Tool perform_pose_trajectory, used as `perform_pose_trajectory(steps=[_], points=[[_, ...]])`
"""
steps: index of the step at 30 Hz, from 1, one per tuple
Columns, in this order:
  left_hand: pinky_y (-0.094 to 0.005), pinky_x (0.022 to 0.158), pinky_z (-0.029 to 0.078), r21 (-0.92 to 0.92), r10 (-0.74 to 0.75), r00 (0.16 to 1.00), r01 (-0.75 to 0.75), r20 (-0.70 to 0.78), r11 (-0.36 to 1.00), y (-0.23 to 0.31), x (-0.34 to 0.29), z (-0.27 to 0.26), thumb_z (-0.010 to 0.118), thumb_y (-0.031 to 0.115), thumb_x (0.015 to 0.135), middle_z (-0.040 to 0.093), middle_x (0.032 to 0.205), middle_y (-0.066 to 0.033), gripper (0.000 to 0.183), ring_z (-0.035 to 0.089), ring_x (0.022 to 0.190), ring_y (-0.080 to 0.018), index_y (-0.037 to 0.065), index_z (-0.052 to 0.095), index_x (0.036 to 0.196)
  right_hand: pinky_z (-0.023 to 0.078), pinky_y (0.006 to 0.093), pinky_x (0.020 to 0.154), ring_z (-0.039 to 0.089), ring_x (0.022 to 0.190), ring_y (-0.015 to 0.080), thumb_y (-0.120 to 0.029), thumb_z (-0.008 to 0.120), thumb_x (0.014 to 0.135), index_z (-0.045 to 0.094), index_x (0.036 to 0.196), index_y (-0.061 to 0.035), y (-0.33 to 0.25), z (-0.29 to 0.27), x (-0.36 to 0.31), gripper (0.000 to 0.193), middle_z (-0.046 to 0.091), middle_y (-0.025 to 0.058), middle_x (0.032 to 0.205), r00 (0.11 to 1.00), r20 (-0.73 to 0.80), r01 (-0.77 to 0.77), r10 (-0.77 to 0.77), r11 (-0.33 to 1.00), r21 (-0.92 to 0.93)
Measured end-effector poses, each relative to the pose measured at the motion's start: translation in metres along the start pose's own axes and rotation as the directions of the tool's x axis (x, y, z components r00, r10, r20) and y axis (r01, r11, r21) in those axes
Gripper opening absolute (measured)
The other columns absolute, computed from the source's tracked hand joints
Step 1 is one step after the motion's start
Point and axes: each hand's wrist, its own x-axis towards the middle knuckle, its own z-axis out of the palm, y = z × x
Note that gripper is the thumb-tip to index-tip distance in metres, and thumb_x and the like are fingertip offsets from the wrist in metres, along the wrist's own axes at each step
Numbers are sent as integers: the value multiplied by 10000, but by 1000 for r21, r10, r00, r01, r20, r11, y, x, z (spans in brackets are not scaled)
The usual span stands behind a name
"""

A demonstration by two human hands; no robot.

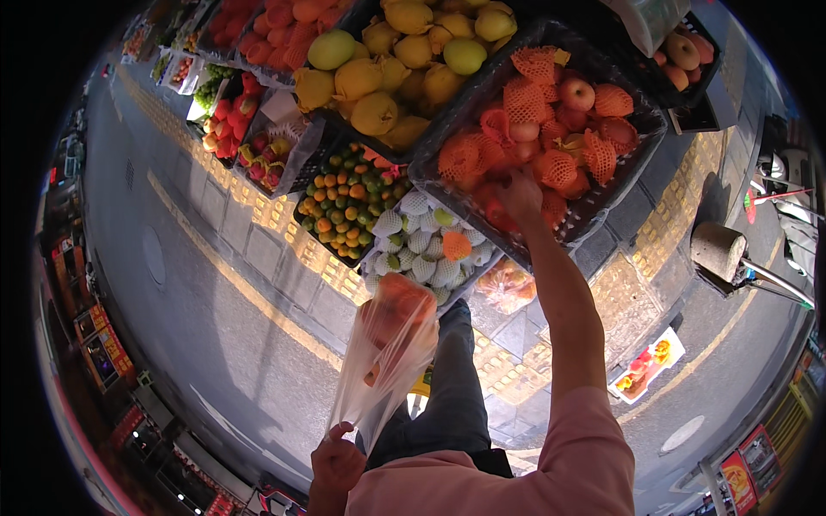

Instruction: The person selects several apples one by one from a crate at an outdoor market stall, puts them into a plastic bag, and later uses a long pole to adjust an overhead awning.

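My left hand (337, 460) is closed around the gathered top of a clear plastic bag (370, 361), low at the front. Several reddish fruits (400, 305) bulge inside the bag's far end, which hangs beside the white-netted fruit. My right arm reaches forward into a black crate (615, 202) lined with clear plastic. Among its apples (576, 94), many wrapped in orange foam nets (525, 99), my right hand (520, 196) has its fingers bent down at the crate's near side. Red fruit touches or lies right beside those fingertips; whatever they grip is hidden.
Yellow fruit (413, 52) fills the crate beyond, and small orange-green citrus (340, 206) sits left. Nearer lies pale fruit in white foam nets (422, 245). A tied bag of fruit (506, 285) stands on the paving beside a fruit-picture card (647, 365). A concrete block (718, 249) is right.
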Motion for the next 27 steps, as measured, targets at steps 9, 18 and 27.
perform_pose_trajectory(steps=[9, 18, 27], points=[[-270, 391, 238, -21, -48, 999, 48, -21, 999, -18, 1, -9, 416, 94, 892, 261, 470, 31, 348, 254, 376, -103, 41, 534, 1215, 505, 439, 856, 490, 1149, 345, -100, 590, 775, 481, 1214, -43, -23, 16, 16, 456, 474, 164, 1235, 992, -118, 36, -53, 989, -144], [-282, 406, 262, -36, -90, 994, 88, -65, 995, -26, -5, -12, 429, 100, 893, 280, 488, 23, 294, 296, 406, -116, 37, 549, 1154, 469, 365, 913, 537, 1132, 302, -256, 681, 782, 441, 1299, -28, -30, -27, -7, 614, 507, 132, 1284, 965, -242, -10, 102, 936, 352], [-292, 365, 250, 15, -100, 994, 101, -31, 995, -21, 3, -2, 403, 56, 854, 270, 442, 31, 345, 275, 347, -108, 75, 549, 1166, 474, 294, 891, 489, 1126, 154, -54, 675, 763, 385, 1337, -41, -56, -124, -86, 643, 478, 78, 1250, 1000, 10, -11, 19, 24, 1000]])
